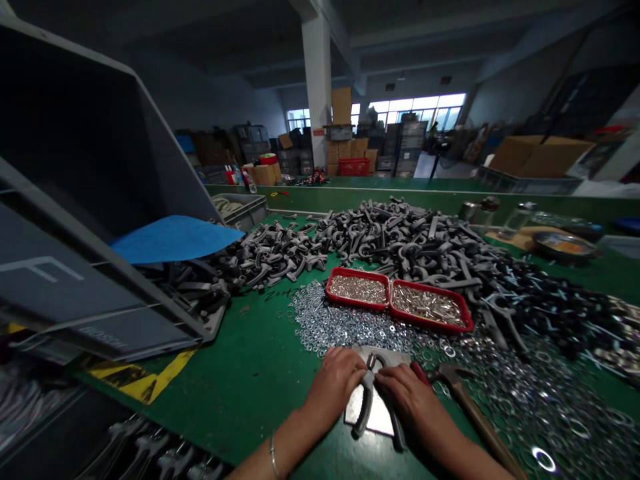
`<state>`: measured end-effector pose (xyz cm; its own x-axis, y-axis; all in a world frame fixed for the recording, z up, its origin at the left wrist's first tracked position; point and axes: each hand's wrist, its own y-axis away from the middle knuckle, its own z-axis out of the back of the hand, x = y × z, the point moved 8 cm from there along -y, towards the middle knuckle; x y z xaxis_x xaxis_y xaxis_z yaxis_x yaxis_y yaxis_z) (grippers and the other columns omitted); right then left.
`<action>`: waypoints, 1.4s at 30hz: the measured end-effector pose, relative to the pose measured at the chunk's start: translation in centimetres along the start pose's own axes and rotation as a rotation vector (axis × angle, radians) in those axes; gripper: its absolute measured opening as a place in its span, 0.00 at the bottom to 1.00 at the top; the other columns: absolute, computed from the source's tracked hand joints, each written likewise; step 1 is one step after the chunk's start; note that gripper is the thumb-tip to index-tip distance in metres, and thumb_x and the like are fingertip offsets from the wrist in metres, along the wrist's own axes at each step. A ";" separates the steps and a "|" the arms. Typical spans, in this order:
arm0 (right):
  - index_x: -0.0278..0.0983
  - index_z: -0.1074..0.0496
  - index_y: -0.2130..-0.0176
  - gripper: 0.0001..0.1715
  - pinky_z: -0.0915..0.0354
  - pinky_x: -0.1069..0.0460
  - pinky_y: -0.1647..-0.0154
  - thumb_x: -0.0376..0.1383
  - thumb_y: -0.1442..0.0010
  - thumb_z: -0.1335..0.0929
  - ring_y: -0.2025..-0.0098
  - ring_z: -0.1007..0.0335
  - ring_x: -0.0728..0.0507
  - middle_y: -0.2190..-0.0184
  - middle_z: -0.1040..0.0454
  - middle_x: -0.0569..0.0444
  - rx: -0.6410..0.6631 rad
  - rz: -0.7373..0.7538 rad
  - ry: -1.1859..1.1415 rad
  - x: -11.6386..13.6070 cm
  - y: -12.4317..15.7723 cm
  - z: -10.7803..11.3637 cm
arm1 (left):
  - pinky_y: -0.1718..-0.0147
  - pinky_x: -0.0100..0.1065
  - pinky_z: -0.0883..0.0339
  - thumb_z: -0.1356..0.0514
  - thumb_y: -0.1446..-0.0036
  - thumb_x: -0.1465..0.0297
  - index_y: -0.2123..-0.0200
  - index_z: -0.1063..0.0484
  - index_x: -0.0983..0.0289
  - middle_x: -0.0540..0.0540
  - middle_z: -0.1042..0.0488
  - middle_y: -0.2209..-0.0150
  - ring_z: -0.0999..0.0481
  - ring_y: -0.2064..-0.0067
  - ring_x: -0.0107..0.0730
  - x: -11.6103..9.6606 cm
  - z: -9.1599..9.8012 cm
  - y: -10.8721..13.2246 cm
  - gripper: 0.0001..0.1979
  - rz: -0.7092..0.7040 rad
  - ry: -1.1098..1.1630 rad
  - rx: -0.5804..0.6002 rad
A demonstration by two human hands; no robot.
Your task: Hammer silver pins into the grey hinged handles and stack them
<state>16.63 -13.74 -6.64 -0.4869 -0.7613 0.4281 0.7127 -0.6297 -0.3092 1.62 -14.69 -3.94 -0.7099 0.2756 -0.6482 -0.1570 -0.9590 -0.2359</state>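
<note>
My left hand (336,381) and my right hand (407,395) meet over a small steel plate (377,417) at the near edge of the green table (260,373). Both are closed, pinching a curved grey metal bracket (366,400) that lies on the plate. A hammer (470,410) with a wooden handle lies just right of my right hand. Loose silver washers (345,323) spread out in front of my hands. Behind them stand two red trays (397,297) filled with small metal parts.
A big heap of grey brackets (400,237) covers the table's middle and right. A tipped grey crate (85,200) with a blue sheet (173,239) spills brackets at the left. A metal bowl (564,245) sits far right. Boxes and a pillar stand behind.
</note>
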 end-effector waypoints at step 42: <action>0.40 0.24 0.51 0.24 0.24 0.41 0.57 0.49 0.41 0.34 0.58 0.20 0.32 0.57 0.19 0.41 -0.027 -0.743 0.028 -9.2 15.3 6.7 | 0.45 0.48 0.32 0.49 0.32 0.76 0.35 0.42 0.61 0.61 0.28 0.43 0.29 0.43 0.44 -1.1 -3.5 3.4 0.23 -0.394 -0.363 0.050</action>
<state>35.39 -15.34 -9.63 -0.8488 -0.1366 0.5108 0.1780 -0.9835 0.0326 4.26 -18.00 -6.55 -0.7810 0.5833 -0.2231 -0.4856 -0.7918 -0.3706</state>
